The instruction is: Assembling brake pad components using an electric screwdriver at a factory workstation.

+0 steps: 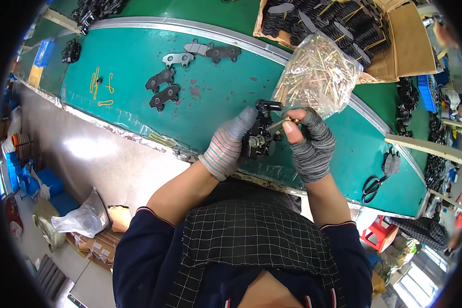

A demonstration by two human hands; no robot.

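My left hand (pixel 224 150), in a striped knit glove, is closed round a black brake caliper (pixel 262 126) held over the near edge of the green bench. A round metal part shows on the caliper's lower side. My right hand (pixel 314 145), in a dark grey glove with bare fingertips, pinches a brass-coloured pin (pixel 278 124) between thumb and forefinger. The pin points at the caliper's right side; whether its tip is inside a hole I cannot tell. Just beyond the right hand lies a clear plastic bag (pixel 318 77) full of similar pins.
Loose brake pads (pixel 164 97) lie on the green bench (pixel 123 66) at centre left. Yellow rubber bands (pixel 95 82) are scattered farther left. An open cardboard box (pixel 411 41) of brake pads stands at the back right. Black scissors (pixel 372 189) lie near the right end.
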